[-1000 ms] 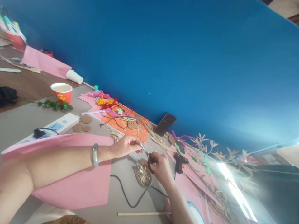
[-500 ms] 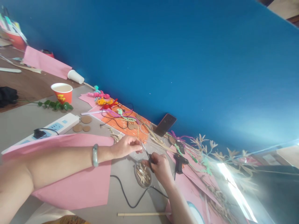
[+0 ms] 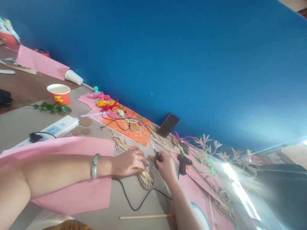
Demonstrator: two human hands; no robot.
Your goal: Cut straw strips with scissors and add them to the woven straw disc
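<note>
My left hand point(image 3: 130, 161), with a pale bangle at the wrist, reaches down to a small oval wooden piece point(image 3: 145, 186). Pale dried strips point(image 3: 145, 177) lie across that oval. The fingers of this hand are bent together at its upper edge, and whatever is under the fingertips is hidden. In my right hand point(image 3: 165, 164) is a pair of scissors point(image 3: 153, 148), blades pointing up and away toward the orange sheet. A heap of similar pale strips point(image 3: 122, 142) lies just beyond my left hand.
A black glue gun point(image 3: 183, 163) lies right of my right hand, its cable point(image 3: 134, 209) looping in front. A phone point(image 3: 169, 125) leans against the blue wall point(image 3: 153, 57). Pink paper point(image 3: 79, 198), a power strip point(image 3: 62, 124), wooden discs point(image 3: 85, 121) and a paper cup point(image 3: 59, 95) are to the left.
My left hand has moved down from beside the scissor tips to the oval wooden piece. The scissors stay in my right hand, and their blades now stand apart from my left fingers.
</note>
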